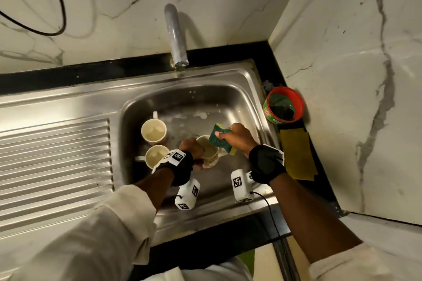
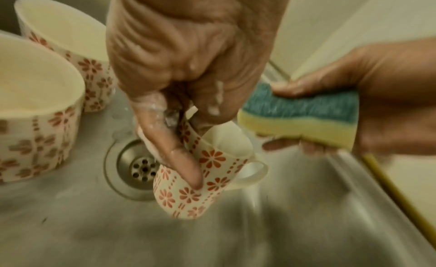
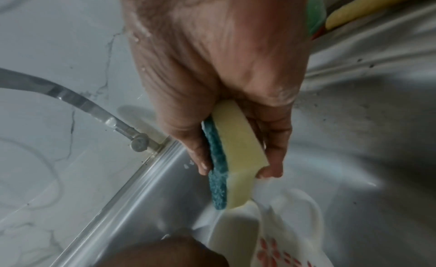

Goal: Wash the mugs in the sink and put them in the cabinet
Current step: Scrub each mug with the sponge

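Note:
My left hand [image 1: 191, 148] [image 2: 186, 110] grips a white mug with red flowers [image 1: 210, 153] [image 2: 207, 172] [image 3: 283, 239] by its rim, tilted above the sink basin [image 1: 237, 100] near the drain [image 2: 139, 166]. Soap suds cling to the fingers. My right hand [image 1: 235, 137] [image 3: 238, 166] pinches a green and yellow sponge [image 1: 222, 138] [image 2: 299, 118] [image 3: 233, 159] just above the mug's mouth. Two more flowered mugs stand upright in the basin on the left, one farther back [image 1: 153, 130] [image 2: 66, 38] and one nearer [image 1: 156, 155] [image 2: 35, 110].
The tap [image 1: 175, 36] [image 3: 78, 105] reaches over the back of the basin; no water runs. A ribbed drainboard [image 1: 54, 162] lies to the left. On the black counter to the right sit a red and green tub [image 1: 284, 105] and a yellow cloth [image 1: 296, 153]. Marble walls close the corner.

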`<state>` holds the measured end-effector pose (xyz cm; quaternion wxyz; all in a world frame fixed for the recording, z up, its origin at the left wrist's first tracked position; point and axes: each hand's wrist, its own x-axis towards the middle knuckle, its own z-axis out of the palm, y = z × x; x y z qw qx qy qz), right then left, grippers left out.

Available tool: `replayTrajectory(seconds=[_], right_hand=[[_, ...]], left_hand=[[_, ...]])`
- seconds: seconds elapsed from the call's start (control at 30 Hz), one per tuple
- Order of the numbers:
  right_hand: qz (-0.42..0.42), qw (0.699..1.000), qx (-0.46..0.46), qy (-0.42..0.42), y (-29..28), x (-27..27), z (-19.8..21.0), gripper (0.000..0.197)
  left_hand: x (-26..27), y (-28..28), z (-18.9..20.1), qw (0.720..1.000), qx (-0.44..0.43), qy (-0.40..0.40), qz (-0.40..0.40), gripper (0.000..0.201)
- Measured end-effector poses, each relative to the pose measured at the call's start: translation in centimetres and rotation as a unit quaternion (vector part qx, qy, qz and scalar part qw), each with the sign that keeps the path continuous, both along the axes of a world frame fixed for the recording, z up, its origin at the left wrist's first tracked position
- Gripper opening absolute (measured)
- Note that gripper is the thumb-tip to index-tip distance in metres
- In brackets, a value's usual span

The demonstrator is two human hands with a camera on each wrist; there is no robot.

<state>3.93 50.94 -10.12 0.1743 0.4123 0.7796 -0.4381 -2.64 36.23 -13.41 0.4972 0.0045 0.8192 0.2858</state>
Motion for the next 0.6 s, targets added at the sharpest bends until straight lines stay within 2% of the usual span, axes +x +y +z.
replayTrajectory(seconds=[0.03,0.1,0.13,0.27,0.33,0.4,0.43,0.47,0.53,0.6], right_hand=[[0.012,1.000,-0.012,0.000,-0.6,-0.5,0.0,0.056],[0.014,0.999,-0.041,0.021,-1.7,-1.6,0.4,0.063],[0.009,0.998,-0.052,0.039,-2.2,-2.1,0.8,0.063],[0.015,0.986,-0.086,0.144,-4.0,-3.6,3.5,0.037],[-0.013,0.973,-0.117,0.199,-5.1,-4.3,4.8,0.033],[-0.034,0.959,-0.163,0.231,-6.7,-5.1,5.8,0.029],[-0.040,0.952,-0.181,0.244,-7.4,-5.4,6.2,0.026],[-0.047,0.946,-0.194,0.255,-8.0,-5.8,6.6,0.023],[-0.067,0.933,-0.219,0.277,-8.7,-6.4,7.4,0.019],[-0.098,0.914,-0.257,0.297,-8.9,-6.6,8.3,0.014]], left_hand=[[-0.8,-0.5,1.0,1.000,0.017,0.001,0.007,0.027],[-2.6,-1.5,2.5,0.999,0.028,0.020,0.023,0.006],[-3.4,-2.1,3.3,0.998,0.037,0.023,0.039,0.006],[-5.4,-5.3,5.4,0.994,0.039,0.035,0.098,0.018],[-6.0,-6.4,6.6,0.991,0.044,0.061,0.110,0.023],[-6.2,-7.2,7.8,0.985,-0.013,0.169,0.017,0.027],[-6.2,-7.6,8.1,0.965,-0.050,0.253,-0.036,0.033],[-6.1,-8.0,8.7,0.940,-0.051,0.330,-0.072,0.035],[-6.0,-8.5,9.2,0.898,0.030,0.427,-0.100,0.026],[-6.0,-8.9,9.4,0.883,0.117,0.445,-0.092,0.025]])
